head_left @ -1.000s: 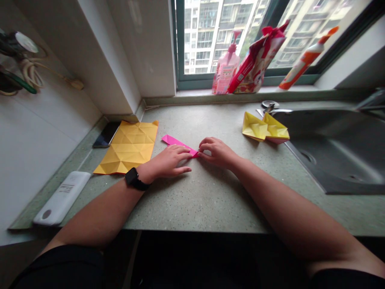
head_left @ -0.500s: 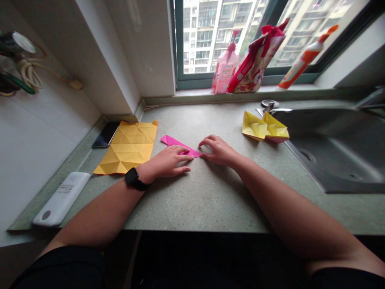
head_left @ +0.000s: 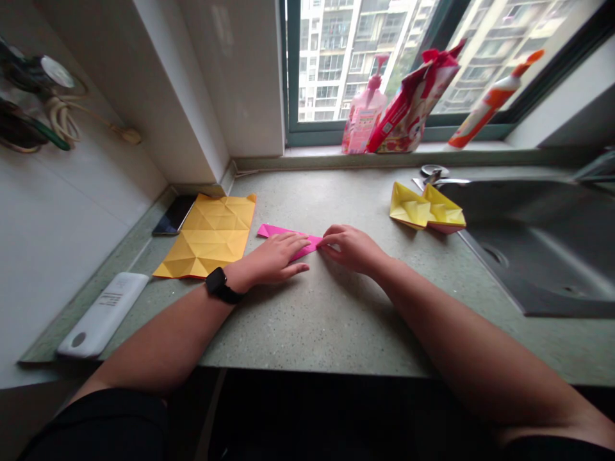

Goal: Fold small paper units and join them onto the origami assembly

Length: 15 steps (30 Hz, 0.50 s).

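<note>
A folded strip of pink paper [head_left: 311,245] lies on the speckled counter in front of me. Flat across its middle rests my left hand [head_left: 275,258], fingers stretched out and thumb apart, covering part of the strip. At the strip's right end, the thumb and fingertips of my right hand [head_left: 353,248] pinch its pointed tip. Left of my left hand is a creased yellow-orange paper sheet [head_left: 211,227], spread out. A folded yellow paper shape [head_left: 410,208] with two open pockets stands farther back on the right.
A steel sink [head_left: 542,237] is set into the counter on the right. On the left lie a dark phone [head_left: 173,214] and a white oblong device [head_left: 103,314]. A pink pump bottle [head_left: 364,118], a red bag [head_left: 416,102] and an orange-white bottle [head_left: 494,102] stand on the windowsill.
My right thumb and fingers have closed together on the strip's right tip. The pink strip now lies less slanted under my left hand. The view has shifted slightly.
</note>
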Each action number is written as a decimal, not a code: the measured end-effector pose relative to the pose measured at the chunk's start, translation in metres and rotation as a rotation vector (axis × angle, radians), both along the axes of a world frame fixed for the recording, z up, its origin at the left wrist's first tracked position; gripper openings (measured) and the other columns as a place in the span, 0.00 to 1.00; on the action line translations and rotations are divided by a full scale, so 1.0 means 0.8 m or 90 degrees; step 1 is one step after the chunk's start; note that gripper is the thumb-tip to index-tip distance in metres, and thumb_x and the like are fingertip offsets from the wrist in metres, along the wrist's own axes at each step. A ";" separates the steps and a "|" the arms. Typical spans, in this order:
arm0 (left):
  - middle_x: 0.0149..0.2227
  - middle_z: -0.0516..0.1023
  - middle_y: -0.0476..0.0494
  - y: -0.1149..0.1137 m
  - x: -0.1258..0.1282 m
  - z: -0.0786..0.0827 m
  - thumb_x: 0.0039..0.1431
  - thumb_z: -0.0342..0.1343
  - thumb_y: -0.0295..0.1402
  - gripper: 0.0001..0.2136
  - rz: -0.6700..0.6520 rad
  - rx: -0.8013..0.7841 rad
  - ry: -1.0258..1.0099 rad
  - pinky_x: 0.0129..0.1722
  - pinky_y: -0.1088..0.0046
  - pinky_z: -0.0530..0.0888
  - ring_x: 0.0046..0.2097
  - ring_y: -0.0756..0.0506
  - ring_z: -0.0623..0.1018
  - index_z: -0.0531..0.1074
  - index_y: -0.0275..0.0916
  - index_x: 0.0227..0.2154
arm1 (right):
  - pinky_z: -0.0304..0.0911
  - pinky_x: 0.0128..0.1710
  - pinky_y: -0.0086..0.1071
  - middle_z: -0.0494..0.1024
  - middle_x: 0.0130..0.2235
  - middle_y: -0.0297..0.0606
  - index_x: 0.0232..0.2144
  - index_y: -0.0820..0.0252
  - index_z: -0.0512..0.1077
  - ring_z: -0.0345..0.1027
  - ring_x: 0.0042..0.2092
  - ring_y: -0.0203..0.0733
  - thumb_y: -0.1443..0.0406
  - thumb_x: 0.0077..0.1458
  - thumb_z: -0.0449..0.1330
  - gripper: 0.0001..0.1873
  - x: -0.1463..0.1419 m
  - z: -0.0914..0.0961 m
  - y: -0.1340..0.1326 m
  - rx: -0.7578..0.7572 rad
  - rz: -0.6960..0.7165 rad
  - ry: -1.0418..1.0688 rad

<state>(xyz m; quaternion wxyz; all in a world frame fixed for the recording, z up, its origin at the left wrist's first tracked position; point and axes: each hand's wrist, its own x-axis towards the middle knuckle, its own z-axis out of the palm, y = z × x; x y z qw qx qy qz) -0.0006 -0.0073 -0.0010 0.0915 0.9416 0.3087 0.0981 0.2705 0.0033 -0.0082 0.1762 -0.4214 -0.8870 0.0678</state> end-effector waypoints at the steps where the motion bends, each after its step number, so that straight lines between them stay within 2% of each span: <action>1: 0.71 0.70 0.31 0.001 -0.001 0.002 0.76 0.54 0.47 0.28 0.019 0.010 -0.017 0.71 0.52 0.66 0.72 0.35 0.69 0.66 0.36 0.70 | 0.71 0.46 0.40 0.86 0.45 0.41 0.41 0.51 0.86 0.78 0.45 0.47 0.65 0.67 0.62 0.11 0.003 -0.001 0.002 0.005 -0.008 -0.007; 6: 0.62 0.77 0.30 0.005 -0.010 0.008 0.73 0.58 0.41 0.20 0.130 0.068 -0.024 0.64 0.48 0.73 0.62 0.33 0.76 0.75 0.35 0.60 | 0.70 0.45 0.42 0.86 0.45 0.42 0.37 0.53 0.85 0.78 0.44 0.49 0.65 0.65 0.62 0.10 0.025 -0.003 0.018 0.042 -0.097 -0.056; 9: 0.57 0.80 0.32 0.008 -0.013 0.008 0.73 0.58 0.39 0.15 0.116 0.064 -0.015 0.59 0.50 0.76 0.57 0.35 0.79 0.78 0.36 0.55 | 0.70 0.44 0.42 0.87 0.45 0.43 0.37 0.54 0.85 0.77 0.43 0.49 0.64 0.65 0.61 0.10 0.034 -0.007 0.025 0.076 -0.150 -0.067; 11: 0.54 0.82 0.34 0.008 -0.013 0.006 0.72 0.56 0.32 0.13 0.089 0.060 -0.030 0.58 0.53 0.77 0.55 0.37 0.80 0.78 0.37 0.54 | 0.70 0.45 0.43 0.87 0.45 0.43 0.38 0.53 0.85 0.77 0.43 0.50 0.64 0.66 0.61 0.11 0.035 -0.009 0.026 0.099 -0.167 -0.065; 15: 0.51 0.84 0.36 0.007 -0.008 0.003 0.67 0.54 0.23 0.18 0.040 0.048 -0.056 0.56 0.57 0.78 0.52 0.39 0.81 0.77 0.36 0.57 | 0.70 0.48 0.47 0.86 0.48 0.46 0.42 0.54 0.85 0.76 0.46 0.53 0.64 0.66 0.60 0.11 0.024 -0.005 0.019 0.124 -0.154 -0.029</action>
